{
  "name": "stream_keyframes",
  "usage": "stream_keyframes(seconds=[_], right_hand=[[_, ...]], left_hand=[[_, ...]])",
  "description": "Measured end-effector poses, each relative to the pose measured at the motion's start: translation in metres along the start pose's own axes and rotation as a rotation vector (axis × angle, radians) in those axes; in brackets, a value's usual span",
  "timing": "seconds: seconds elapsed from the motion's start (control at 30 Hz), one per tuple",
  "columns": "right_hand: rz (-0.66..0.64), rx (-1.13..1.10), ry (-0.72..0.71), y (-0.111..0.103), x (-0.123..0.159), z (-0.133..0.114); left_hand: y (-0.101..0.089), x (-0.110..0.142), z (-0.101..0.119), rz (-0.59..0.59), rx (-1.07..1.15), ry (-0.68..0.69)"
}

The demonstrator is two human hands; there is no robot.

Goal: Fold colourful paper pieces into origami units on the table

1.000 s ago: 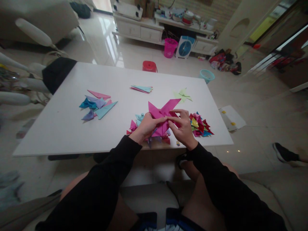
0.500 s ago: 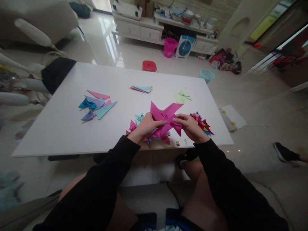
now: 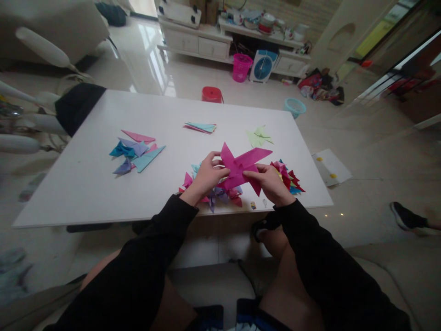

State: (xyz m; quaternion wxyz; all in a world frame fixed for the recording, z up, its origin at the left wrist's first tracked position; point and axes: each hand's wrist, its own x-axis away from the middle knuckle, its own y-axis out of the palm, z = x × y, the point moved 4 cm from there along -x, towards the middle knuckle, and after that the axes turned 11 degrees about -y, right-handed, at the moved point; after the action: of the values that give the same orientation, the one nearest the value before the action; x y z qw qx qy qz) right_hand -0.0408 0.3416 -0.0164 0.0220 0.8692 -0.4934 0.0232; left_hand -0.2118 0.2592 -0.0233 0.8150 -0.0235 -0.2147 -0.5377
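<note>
The left hand (image 3: 207,175) and the right hand (image 3: 272,181) hold one pink paper star (image 3: 243,166) between them, raised above the tabletop (image 3: 86,188). The right hand is closed on its right side in a pinch, the thumb lying on the front face; the left hand has its thumb and curled fingers at the opposite edge, gripping more loosely. Below and partly behind the left hand lies a mixed pile (image 3: 212,202) of pink, purple and light blue folded papers. Just right of the right hand sits a multicoloured pile (image 3: 295,183), partly covered by that hand. A small sticker (image 3: 253,205) is near the right hand's wrist, to its left. Beyond the right hand rests a light green folded paper (image 3: 260,136); beyond the left hand, a flat stack of folded strips (image 3: 201,127). Well to the left of the left hand lie loose blue, purple and pink folded pieces (image 3: 138,149).
</note>
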Motion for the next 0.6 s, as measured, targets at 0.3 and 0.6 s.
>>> stream_keyframes(seconds=[0.3,0.6], right_hand=[[0.072,0.23,-0.217,-0.001,0.001,-0.009],[0.074,0.354,-0.304,0.008,0.008,-0.013]], left_hand=[[0.013,0.018,0.004,0.113,-0.39,0.301],[0.012,0.011,-0.006,0.127,-0.329,0.218]])
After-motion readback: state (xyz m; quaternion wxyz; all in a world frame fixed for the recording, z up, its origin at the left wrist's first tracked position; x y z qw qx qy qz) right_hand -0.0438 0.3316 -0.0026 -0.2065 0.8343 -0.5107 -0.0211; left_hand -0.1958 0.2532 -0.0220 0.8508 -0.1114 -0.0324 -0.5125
